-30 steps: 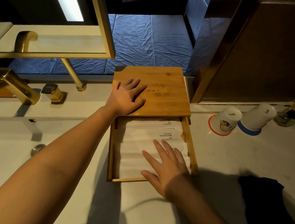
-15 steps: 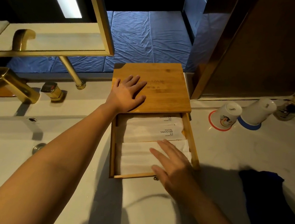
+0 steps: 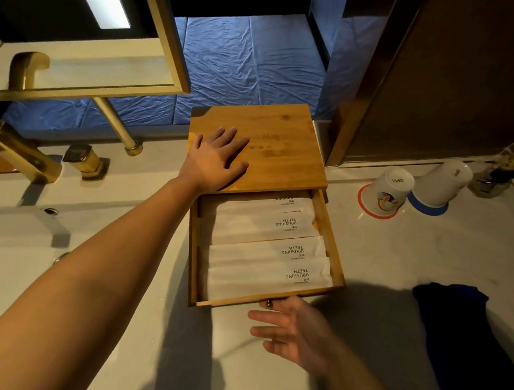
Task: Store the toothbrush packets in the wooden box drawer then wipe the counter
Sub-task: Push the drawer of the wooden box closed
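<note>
A wooden box (image 3: 286,154) stands on the pale counter (image 3: 398,255), its drawer (image 3: 331,231) pulled out toward me. Several white toothbrush packets (image 3: 260,256) printed "BRUSHING TEETH" lie flat inside the drawer. My left hand (image 3: 218,161) rests flat on the box lid, fingers spread. My right hand (image 3: 292,330) hovers just in front of the drawer's front edge, fingers apart and holding nothing, close to the small knob (image 3: 268,303). A dark blue cloth (image 3: 465,340) lies on the counter at the right.
A white sink basin (image 3: 4,267) with a gold faucet (image 3: 16,154) and handle (image 3: 83,159) lies left. Two upturned white cups (image 3: 388,189) stand on coasters behind the drawer's right, beside a reed diffuser (image 3: 496,180). A gold-framed mirror (image 3: 82,88) hangs at the back.
My right hand has lifted off the packets and drawn back out of the drawer to its front edge. My left hand stays pressed on the lid.
</note>
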### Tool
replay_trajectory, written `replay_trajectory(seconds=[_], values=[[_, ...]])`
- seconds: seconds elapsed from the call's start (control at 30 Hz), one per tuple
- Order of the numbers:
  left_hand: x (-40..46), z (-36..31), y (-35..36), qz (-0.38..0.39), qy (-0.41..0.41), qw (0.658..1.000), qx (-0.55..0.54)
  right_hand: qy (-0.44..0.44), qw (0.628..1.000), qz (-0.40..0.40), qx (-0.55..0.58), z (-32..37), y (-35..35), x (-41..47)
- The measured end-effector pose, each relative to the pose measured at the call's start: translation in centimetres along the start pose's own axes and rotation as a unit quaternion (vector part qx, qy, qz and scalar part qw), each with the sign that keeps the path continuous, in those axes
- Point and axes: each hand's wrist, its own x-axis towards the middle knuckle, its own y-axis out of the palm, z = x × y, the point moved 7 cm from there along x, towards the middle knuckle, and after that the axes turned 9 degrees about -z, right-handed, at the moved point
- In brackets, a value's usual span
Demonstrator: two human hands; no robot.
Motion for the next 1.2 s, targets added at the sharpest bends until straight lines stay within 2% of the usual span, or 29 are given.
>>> replay_trajectory(seconds=[0.13,0.3,0.53,0.67,0.77,0.93,1.07,1.13,1.2], values=[[0.0,0.0,0.0,0.002,0.000,1.000,0.001,-0.019,0.998,0.005,-0.064,1.3,0.4,-0.5],[0.0,0.1,0.1,0.002,-0.005,1.000,-0.004,-0.097,0.987,-0.010,-0.131,2.2,0.6,-1.0],[0.0,0.0,-0.1,-0.002,0.001,1.000,0.004,-0.133,0.983,-0.077,-0.098,1.6,1.1,0.1],[0.0,0.1,0.0,-0.001,0.003,1.000,0.006,-0.166,0.971,-0.144,-0.092,1.8,1.1,1.2],[0.0,0.0,0.0,-0.001,0.003,1.000,0.009,-0.211,0.956,-0.162,-0.121,1.9,0.6,1.5],[0.1,0.1,0.1,0.004,0.004,1.000,0.011,-0.217,0.955,-0.153,-0.134,1.8,0.4,1.8],[0.0,0.1,0.1,0.001,0.005,1.000,0.009,-0.166,0.982,-0.081,-0.041,1.6,1.0,2.2],[0.0,0.1,0.2,0.001,0.004,1.000,0.004,-0.137,0.987,-0.075,-0.021,1.5,1.6,2.3],[0.0,0.2,0.3,0.000,0.002,1.000,0.000,-0.146,0.986,-0.077,-0.014,1.6,1.8,2.8]])
